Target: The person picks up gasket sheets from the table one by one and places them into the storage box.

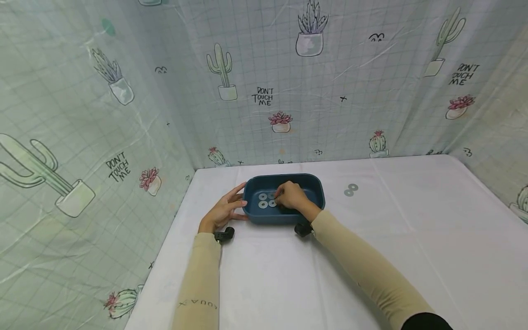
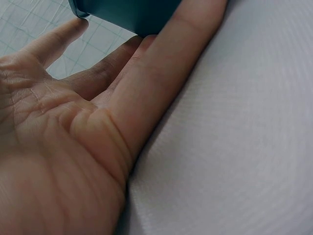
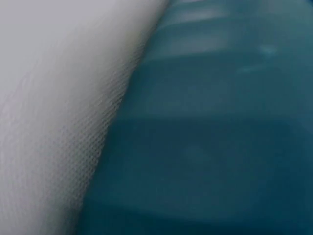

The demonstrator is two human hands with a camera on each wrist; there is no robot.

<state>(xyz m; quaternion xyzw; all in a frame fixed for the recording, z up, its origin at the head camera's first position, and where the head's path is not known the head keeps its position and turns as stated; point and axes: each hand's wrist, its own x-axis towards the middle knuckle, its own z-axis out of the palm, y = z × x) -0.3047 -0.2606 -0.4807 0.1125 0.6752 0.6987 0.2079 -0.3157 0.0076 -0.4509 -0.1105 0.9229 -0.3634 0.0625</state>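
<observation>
A dark blue rectangular tray [image 1: 272, 219] sits on the white table. In it lie several flat grey washers [image 1: 262, 205], grouped in its left half. My left hand [image 1: 222, 211] rests against the tray's left end, fingers spread and the thumb at the rim. In the left wrist view, long extended fingers [image 2: 161, 73] reach to the tray wall [image 2: 132, 14]. My right hand [image 1: 294, 196] reaches over the near rim into the tray, its fingers curled down and pinching at a washer [image 1: 271, 195] that they partly cover. The right wrist view shows only the blurred tray side [image 3: 205, 147].
To the right of the tray, two more washers [image 1: 351, 188] lie side by side on the white tablecloth [image 1: 371, 238]. A curtain [image 1: 247, 128] printed with cacti hangs behind and beside the table. Each wrist wears a small black camera [image 1: 224, 234].
</observation>
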